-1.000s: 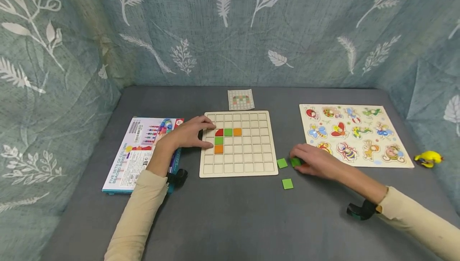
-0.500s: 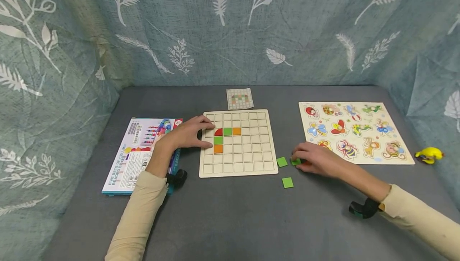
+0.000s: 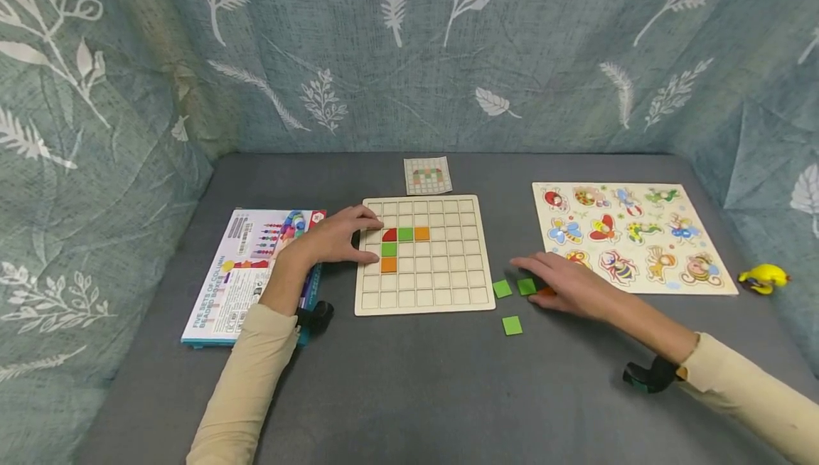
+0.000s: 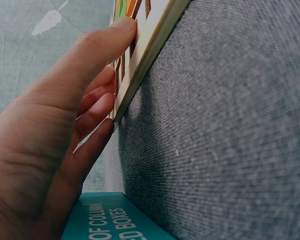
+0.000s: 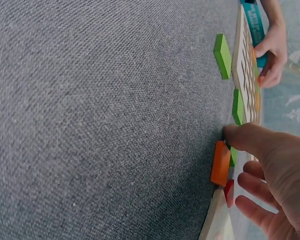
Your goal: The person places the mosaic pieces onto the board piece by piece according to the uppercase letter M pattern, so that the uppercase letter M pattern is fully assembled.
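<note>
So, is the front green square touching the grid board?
Apart. The head view shows grey table between the front green square and the grid board.

You have room across the near desk (image 3: 422, 387); 2 green tiles (image 3: 502, 289) lie between your right hand (image 3: 566, 284) and the grid board (image 3: 425, 283).

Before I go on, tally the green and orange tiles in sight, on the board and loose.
Green tiles on the board: 2
Orange tiles on the board: 2
Loose green tiles: 3
Loose orange tile by the right hand: 1
Total: 8
</note>
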Motion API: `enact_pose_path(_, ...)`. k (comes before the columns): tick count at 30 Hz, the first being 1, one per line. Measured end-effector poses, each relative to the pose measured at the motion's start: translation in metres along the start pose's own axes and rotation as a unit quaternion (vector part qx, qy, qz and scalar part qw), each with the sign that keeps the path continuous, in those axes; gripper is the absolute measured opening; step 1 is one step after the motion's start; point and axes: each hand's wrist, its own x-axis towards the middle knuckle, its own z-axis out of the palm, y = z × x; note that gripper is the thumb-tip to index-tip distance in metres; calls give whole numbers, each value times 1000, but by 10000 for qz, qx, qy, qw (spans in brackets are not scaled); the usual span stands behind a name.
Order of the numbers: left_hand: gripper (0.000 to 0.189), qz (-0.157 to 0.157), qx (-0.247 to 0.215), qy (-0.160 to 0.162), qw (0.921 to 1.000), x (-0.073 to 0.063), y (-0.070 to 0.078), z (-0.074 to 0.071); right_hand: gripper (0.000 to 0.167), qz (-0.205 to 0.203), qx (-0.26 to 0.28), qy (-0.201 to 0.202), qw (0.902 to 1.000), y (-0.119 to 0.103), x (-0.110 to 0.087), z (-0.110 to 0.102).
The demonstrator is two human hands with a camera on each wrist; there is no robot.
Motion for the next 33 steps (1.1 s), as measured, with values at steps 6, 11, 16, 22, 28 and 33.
enact_pose_path(6, 69, 64, 47, 114, 9999, 1, -1, -2, 77, 403, 85, -170, 9990, -1, 2, -3)
enact_pose_path(11, 70, 13, 57, -8, 10000, 1, -3, 1, 84, 453, 148, -317, 9984, -1, 1, -2)
enact_pose_path(16, 69, 56, -7, 61, 10000, 0, -3, 0, 80, 288, 8, -206, 9994, 0, 4, -2)
enact_pose_path(22, 69, 98, -50, 42, 9999, -1, -3, -1, 74, -99, -36, 32, 9999, 3, 4, 2)
enact_pose_path(28, 68, 88, 0, 3, 10000, -2, 0, 2, 57, -354, -10, 139, 9993, 4, 1, 7)
enact_pose_path(33, 69, 124, 11, 34, 9999, 0, -1, 1, 39, -512, -101, 197, 9984, 5, 3, 8)
